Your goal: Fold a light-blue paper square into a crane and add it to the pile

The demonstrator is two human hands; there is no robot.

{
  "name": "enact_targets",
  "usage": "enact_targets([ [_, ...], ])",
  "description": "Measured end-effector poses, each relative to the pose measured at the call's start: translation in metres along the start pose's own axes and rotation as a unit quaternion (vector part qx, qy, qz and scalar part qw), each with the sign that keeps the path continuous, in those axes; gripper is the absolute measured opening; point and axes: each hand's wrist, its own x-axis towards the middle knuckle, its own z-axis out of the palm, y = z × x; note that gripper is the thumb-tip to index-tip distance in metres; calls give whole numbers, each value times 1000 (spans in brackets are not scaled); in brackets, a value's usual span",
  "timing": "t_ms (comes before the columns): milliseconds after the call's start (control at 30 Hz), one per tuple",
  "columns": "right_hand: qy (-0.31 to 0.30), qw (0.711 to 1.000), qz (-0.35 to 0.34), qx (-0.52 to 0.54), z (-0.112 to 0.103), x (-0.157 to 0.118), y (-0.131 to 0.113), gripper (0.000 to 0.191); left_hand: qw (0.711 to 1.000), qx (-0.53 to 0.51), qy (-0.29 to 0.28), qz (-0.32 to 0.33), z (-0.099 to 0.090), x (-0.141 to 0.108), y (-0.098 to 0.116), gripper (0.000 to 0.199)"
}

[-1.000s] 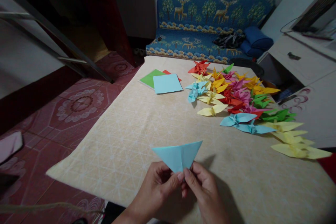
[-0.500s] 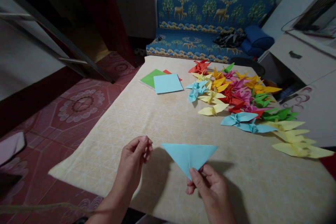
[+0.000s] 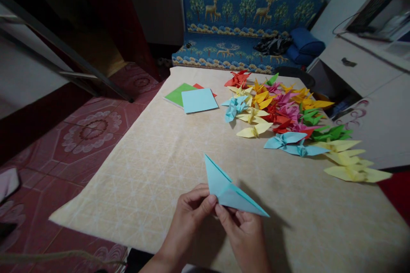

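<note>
A folded light-blue paper triangle (image 3: 229,192) is held above the table, its long edge slanting down to the right. My left hand (image 3: 194,209) pinches its lower left corner between thumb and fingers. Right beside it, my right hand (image 3: 241,226) grips the lower edge, thumb in front and fingers partly hidden behind the paper. Farther back on the table lie flat paper squares: a light-blue one (image 3: 199,100) on top, a green one (image 3: 179,94) and a red one partly covered.
Folded paper cranes in several colours (image 3: 282,113) spread over the right back of the cloth-covered table (image 3: 128,170). Behind it is a blue patterned sofa (image 3: 224,47); a white cabinet (image 3: 378,115) stands at the right, a metal ladder (image 3: 70,55) at the left.
My left hand has moved right and taken hold of the blue triangle beside my right hand. The triangle has tilted, its left tip now higher. The view has shifted slightly.
</note>
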Motion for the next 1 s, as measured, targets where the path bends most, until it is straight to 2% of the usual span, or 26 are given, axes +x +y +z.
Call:
enact_targets([
  [133, -21, 998, -5, -65, -17, 2, -10, 22, 999, -7, 32, -40, -10, -1, 0, 31],
  [300, -18, 999, 43, -10, -35, 21, -35, 31, 995, 64, 39, -73, -18, -1, -1, 40],
  [367, -33, 999, 43, 10, -35, 24, -48, 32, 994, 76, 30, -77, -17, -1, -1, 40],
  [500, -108, 992, 64, 26, -26, 25, -71, 32, 993, 101, 8, -64, -13, -1, 4, 40],
  [567, -121, 989, 73, 32, -21, 25, -78, 34, 993, 106, -3, -59, -12, -1, 6, 41],
  [1000, -97, 993, 57, 19, -20, 30, -75, 34, 991, 119, -30, -45, -16, -3, 3, 42],
])
